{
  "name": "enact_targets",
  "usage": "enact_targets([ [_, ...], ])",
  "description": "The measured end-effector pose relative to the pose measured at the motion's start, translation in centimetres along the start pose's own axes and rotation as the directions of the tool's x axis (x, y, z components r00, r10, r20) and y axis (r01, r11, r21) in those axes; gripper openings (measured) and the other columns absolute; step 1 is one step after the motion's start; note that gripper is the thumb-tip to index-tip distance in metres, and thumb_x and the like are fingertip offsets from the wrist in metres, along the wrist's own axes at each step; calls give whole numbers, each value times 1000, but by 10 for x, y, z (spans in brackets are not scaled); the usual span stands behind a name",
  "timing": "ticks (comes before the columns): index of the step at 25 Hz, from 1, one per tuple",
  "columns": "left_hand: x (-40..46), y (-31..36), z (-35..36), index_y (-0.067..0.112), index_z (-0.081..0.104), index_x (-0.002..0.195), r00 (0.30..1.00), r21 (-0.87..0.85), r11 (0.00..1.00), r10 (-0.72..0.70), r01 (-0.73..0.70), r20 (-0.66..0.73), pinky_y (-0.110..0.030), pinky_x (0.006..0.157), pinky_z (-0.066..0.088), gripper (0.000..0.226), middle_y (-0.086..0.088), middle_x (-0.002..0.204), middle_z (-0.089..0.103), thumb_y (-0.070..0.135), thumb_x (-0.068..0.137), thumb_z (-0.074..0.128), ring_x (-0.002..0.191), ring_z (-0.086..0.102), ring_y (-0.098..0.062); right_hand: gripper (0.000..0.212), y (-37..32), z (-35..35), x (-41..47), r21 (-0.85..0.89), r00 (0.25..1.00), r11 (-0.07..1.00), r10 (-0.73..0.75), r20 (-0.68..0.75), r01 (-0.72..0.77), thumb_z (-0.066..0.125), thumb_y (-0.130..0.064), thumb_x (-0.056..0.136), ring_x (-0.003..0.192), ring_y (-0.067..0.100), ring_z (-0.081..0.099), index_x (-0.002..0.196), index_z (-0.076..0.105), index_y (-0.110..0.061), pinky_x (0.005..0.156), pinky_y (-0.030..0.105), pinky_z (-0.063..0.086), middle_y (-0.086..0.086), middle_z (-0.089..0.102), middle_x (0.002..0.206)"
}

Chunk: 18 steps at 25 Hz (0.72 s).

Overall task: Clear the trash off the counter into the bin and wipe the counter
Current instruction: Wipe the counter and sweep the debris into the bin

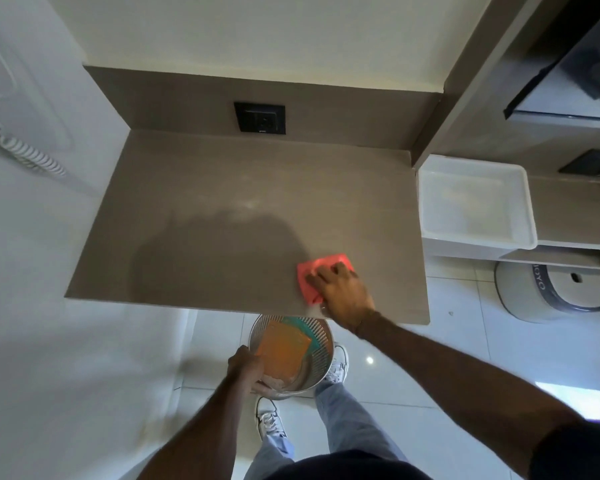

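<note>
Your right hand (pixel 340 289): fingers spread, pressed flat on red cloth (pixel 321 268) at counter (pixel 222 202) front edge. Your left hand (pixel 246 367): gripping perforated metal bin (pixel 321 337) rim, below counter edge; orange packet (pixel 283 351) inside.

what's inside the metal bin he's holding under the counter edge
Inside the perforated metal bin, an orange packet lies on top of a green one. Below them the bin's contents are covered, and the left hand gripping the rim hides that side.
</note>
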<state>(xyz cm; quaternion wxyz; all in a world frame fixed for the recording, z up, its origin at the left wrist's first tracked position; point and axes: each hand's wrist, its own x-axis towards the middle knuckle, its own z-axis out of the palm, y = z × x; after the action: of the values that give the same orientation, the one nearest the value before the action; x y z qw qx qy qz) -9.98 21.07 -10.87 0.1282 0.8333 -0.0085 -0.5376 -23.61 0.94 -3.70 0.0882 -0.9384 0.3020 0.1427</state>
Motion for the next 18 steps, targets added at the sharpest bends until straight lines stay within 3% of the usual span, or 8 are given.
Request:
enact_targets([
  [2,-1,-1,-4,-1,52,132,1000,13,1000,11,-11,-15,-53,63,69,43,-29,131,67,31,104,57,71,81,-44,58,-23,13,-34,63,1000,998,19,6,-19,57,-21,94,128,36,47,150,40,-25,96,48,54,4,49,147],
  [4,-2,1,-8,-3,53,131,999,33,999,43,-42,-20,-55,67,68,41,-30,134,64,27,104,56,77,80,-47,51,-47,19,-58,178,998,982,63,-22,-59,54,-27,92,122,33,55,143,51,-28,92,44,56,1,58,141],
  [7,-4,-3,-13,-2,53,129,996,13,996,86,-86,13,-61,64,66,35,-31,136,61,18,101,60,90,77,-54,44,-77,19,-78,555,961,814,262,-84,-174,51,-35,79,95,23,72,119,70,-36,77,32,59,-5,77,112],
  [10,-10,-9,-19,1,52,127,995,28,995,99,-100,17,-56,51,64,33,-29,135,62,19,101,62,93,77,-53,43,-57,1,-74,752,825,610,541,-163,-251,53,-34,78,84,21,74,116,73,-31,68,29,59,-2,80,103],
  [13,-15,-13,-25,4,50,127,993,40,993,114,-115,24,-46,49,65,33,-27,137,62,23,103,61,91,79,-48,42,-11,-21,-60,697,652,604,714,-256,-387,61,-22,80,89,27,68,120,72,-27,67,31,52,4,74,106],
  [14,-17,-14,-26,3,51,127,993,35,993,116,-117,25,-45,50,66,33,-27,137,63,23,103,62,91,79,-47,41,-3,-23,-54,634,655,626,716,-239,-453,62,-20,82,92,29,66,122,71,-26,68,31,50,5,71,106],
  [16,-20,-18,-28,2,51,131,992,20,992,122,-123,34,-48,57,68,39,-27,137,64,25,102,63,91,80,-46,38,-14,-17,-47,469,750,714,644,-150,-520,65,-21,83,93,31,67,119,72,-27,70,31,50,6,71,105],
  [18,-22,-22,-31,2,50,134,991,13,992,126,-126,36,-51,63,68,45,-26,137,64,27,100,67,93,80,-46,32,-52,-3,-44,367,854,818,509,-105,-442,63,-22,83,88,26,67,113,75,-26,69,28,52,3,74,103],
])
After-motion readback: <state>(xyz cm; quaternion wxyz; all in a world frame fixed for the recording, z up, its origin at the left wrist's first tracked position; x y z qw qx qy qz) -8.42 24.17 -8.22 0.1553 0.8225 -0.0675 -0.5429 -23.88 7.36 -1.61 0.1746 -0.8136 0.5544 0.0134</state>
